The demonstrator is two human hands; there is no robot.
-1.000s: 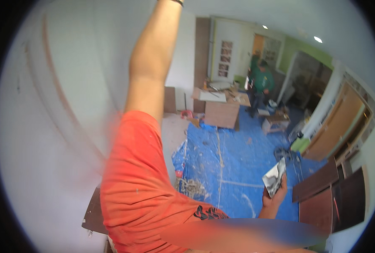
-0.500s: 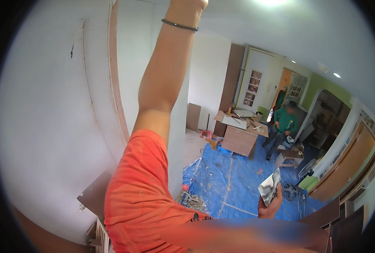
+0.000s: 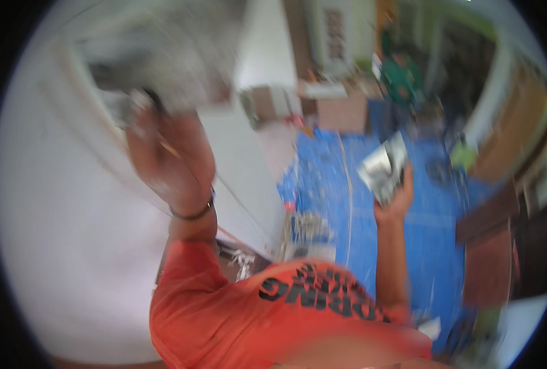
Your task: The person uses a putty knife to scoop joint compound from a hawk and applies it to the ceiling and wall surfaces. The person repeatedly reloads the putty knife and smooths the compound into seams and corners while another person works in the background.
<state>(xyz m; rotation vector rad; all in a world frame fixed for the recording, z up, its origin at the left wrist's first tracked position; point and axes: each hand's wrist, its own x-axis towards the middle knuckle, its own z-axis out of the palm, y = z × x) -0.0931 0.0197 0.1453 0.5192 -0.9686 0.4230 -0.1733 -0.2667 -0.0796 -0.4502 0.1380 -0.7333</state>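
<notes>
My left hand (image 3: 172, 157) is raised at the upper left beside the white wall (image 3: 58, 209), its fingers curled round a blurred dark and silvery object (image 3: 143, 101); a grey blurred area lies beyond it, too smeared to make out. A black bracelet is on that wrist. My right hand (image 3: 394, 202) holds a shiny silver rectangular plate (image 3: 378, 161) out over the blue floor sheeting (image 3: 366, 246). What lies on the plate is too blurred to tell.
A person in a green top (image 3: 399, 80) stands at the back beside a wooden worktable (image 3: 341, 111) with things on it. Another person is partly visible behind. Dark boards (image 3: 486, 264) lean at the right, near a wooden door frame (image 3: 510, 123). Debris (image 3: 307, 227) lies on the sheeting.
My left arm has come down from overhead, bringing the hand and its object into view. My right hand and plate now sit higher in the picture. The view has shifted and blurred.
</notes>
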